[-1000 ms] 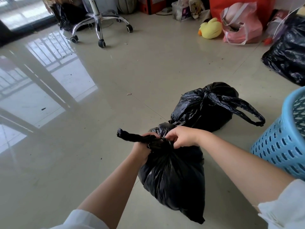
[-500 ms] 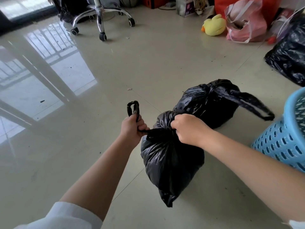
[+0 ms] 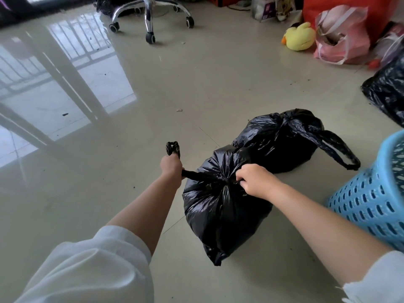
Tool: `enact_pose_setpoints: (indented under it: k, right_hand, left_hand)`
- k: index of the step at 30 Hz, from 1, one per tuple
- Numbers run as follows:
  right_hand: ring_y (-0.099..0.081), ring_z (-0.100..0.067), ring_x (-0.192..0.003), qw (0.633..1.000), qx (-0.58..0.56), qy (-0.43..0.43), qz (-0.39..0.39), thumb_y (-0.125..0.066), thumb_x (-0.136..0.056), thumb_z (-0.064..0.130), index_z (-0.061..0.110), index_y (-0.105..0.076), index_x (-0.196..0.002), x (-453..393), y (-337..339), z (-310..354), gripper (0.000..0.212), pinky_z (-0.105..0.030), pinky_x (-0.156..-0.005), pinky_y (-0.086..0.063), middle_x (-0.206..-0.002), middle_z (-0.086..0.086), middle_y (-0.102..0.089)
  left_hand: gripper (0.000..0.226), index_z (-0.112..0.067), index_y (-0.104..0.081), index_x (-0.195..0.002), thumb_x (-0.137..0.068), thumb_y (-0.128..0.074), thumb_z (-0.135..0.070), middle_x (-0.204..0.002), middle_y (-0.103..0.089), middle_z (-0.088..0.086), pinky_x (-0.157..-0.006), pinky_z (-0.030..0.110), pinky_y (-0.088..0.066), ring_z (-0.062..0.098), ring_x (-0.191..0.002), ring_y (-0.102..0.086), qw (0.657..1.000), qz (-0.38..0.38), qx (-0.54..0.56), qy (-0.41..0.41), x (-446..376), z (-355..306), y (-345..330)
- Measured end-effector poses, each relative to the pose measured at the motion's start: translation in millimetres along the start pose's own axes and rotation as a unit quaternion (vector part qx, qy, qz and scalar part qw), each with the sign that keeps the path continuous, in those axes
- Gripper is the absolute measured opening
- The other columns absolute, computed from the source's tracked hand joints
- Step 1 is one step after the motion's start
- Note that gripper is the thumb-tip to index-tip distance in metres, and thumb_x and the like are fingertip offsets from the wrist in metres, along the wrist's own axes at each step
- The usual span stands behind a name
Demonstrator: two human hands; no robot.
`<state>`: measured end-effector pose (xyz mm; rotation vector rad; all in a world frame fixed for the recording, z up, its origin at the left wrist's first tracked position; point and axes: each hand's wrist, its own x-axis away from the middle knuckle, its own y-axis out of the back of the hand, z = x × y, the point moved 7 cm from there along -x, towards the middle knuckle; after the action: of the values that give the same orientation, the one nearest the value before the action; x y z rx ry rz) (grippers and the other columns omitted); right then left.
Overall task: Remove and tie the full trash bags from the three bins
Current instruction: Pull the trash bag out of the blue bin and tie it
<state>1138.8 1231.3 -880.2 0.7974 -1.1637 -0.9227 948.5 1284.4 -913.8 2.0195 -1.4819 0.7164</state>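
Head view, looking down at a glossy tiled floor (image 3: 218, 68). My left hand (image 3: 171, 166) is fisted round one twisted handle strip (image 3: 173, 148) of the near black trash bag (image 3: 220, 206), drawing it out to the left; my right hand (image 3: 254, 181) pinches the gathered plastic at the bag's neck on the right. Opposed pulls of this kind, I judge, are cinching a knot at the neck, where the film puckers into radiating pleats. This bag lies on the floor in the middle foreground, bulging, its thin film shiny and crinkled, tapering to a point at the near end. Touching it on the far right lies a second black trash bag (image 3: 282, 138), already knotted, one flat handle loop (image 3: 336, 149) splayed toward the blue perforated plastic bin (image 3: 371, 197) at the right edge. A third black bag (image 3: 387, 92) sits far right, well apart. Farther off stand a chrome chair base (image 3: 148, 16), a yellow plush duck (image 3: 299, 36) and a pink bag (image 3: 341, 33).
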Motion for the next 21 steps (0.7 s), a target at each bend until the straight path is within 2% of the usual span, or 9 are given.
enact_pose_setpoints:
  k: [5,7,8,10,13,15,18,19,21]
  right_hand:
    - [-0.053,-0.028,-0.111,0.999,-0.020,-0.007,0.025,-0.044,-0.088,0.006,0.006,-0.061,-0.109,2.3,-10.6,-13.5,0.027,-0.035,-0.090,-0.046,-0.117,-0.008,-0.056]
    - [-0.052,-0.024,-0.114,0.999,-0.030,-0.001,0.037,-0.048,-0.088,0.009,0.007,-0.060,-0.116,4.7,-10.7,-19.5,0.030,-0.029,-0.093,-0.042,-0.121,-0.008,-0.057]
    - [-0.052,-0.023,-0.115,0.998,-0.037,0.002,0.042,-0.051,-0.088,0.011,0.007,-0.059,-0.118,6.1,-9.6,-21.1,0.032,-0.025,-0.093,-0.040,-0.123,-0.008,-0.057]
    - [-0.053,-0.021,-0.114,0.997,-0.066,0.004,0.036,-0.053,-0.087,0.011,0.008,-0.059,-0.121,7.8,-4.3,-22.3,0.034,-0.016,-0.087,-0.034,-0.124,-0.008,-0.058]
    - [-0.055,-0.020,-0.111,0.994,-0.111,-0.006,-0.021,-0.052,-0.088,0.009,0.008,-0.061,-0.118,9.5,21.3,-27.4,0.031,-0.014,-0.085,-0.034,-0.123,-0.007,-0.060]
    - [-0.052,-0.022,-0.115,0.994,-0.064,-0.026,-0.079,-0.050,-0.089,0.012,0.010,-0.058,-0.121,13.1,48.4,-36.5,0.033,-0.025,-0.094,-0.040,-0.127,-0.007,-0.057]
    - [-0.042,-0.027,-0.124,0.973,0.087,-0.126,-0.171,-0.056,-0.087,0.025,0.013,-0.050,-0.126,28.5,90.6,-59.1,0.041,-0.036,-0.099,-0.037,-0.130,-0.007,-0.051]
    - [-0.041,-0.028,-0.124,0.960,0.128,-0.176,-0.177,-0.058,-0.085,0.028,0.013,-0.048,-0.126,35.0,96.7,-70.1,0.044,-0.037,-0.099,-0.036,-0.130,-0.008,-0.050]
    - [-0.043,-0.026,-0.122,0.931,0.192,-0.273,-0.149,-0.058,-0.085,0.022,0.012,-0.042,-0.126,49.1,94.3,-95.1,0.046,-0.036,-0.098,-0.035,-0.129,-0.008,-0.049]
  left_hand:
    - [0.030,-0.012,-0.042,-0.070,-0.099,-0.039,-0.020,-0.068,-0.045,0.004,-0.047,0.021,-0.047,0.014,-0.056,-0.048,0.983,0.122,-0.129,-0.043,10.7,2.1,-7.1]
    - [0.023,-0.013,-0.048,-0.076,-0.098,-0.043,-0.017,-0.070,-0.052,0.003,-0.058,0.022,-0.048,0.012,-0.062,-0.052,0.973,0.163,-0.147,-0.069,17.7,-3.6,-9.4]
    - [0.017,-0.012,-0.050,-0.081,-0.097,-0.045,-0.014,-0.072,-0.053,0.003,-0.063,0.022,-0.047,0.011,-0.065,-0.053,0.970,0.167,-0.148,-0.093,20.4,-9.5,-11.0]
    - [0.007,-0.011,-0.051,-0.089,-0.092,-0.051,-0.006,-0.074,-0.053,0.003,-0.061,0.021,-0.045,0.010,-0.065,-0.052,0.966,0.153,-0.134,-0.158,27.3,-26.4,-14.2]
    - [0.014,-0.013,-0.051,-0.090,-0.085,-0.058,-0.003,-0.071,-0.054,0.000,-0.054,0.020,-0.043,0.013,-0.061,-0.051,0.937,0.090,-0.204,-0.268,47.9,-54.4,-22.7]
    - [0.016,-0.014,-0.050,-0.091,-0.082,-0.059,-0.005,-0.068,-0.052,-0.003,-0.054,0.023,-0.042,0.015,-0.061,-0.050,0.910,0.076,-0.263,-0.311,68.5,-69.6,-34.8]
    - [0.013,-0.008,-0.048,-0.080,-0.082,-0.049,0.004,-0.064,-0.045,0.001,-0.034,0.014,-0.040,0.012,-0.047,-0.048,0.925,0.139,-0.237,-0.263,91.8,-77.5,-58.0]
    - [0.018,-0.008,-0.046,-0.072,-0.083,-0.046,0.007,-0.062,-0.042,0.004,-0.028,0.010,-0.034,0.012,-0.039,-0.049,0.932,0.164,-0.223,-0.232,98.1,-77.8,-65.2]
    - [0.025,-0.011,-0.045,-0.066,-0.083,-0.046,0.006,-0.060,-0.044,0.005,-0.026,0.008,-0.032,0.007,-0.027,-0.050,0.927,0.189,-0.234,-0.225,106.9,-79.7,-77.3]
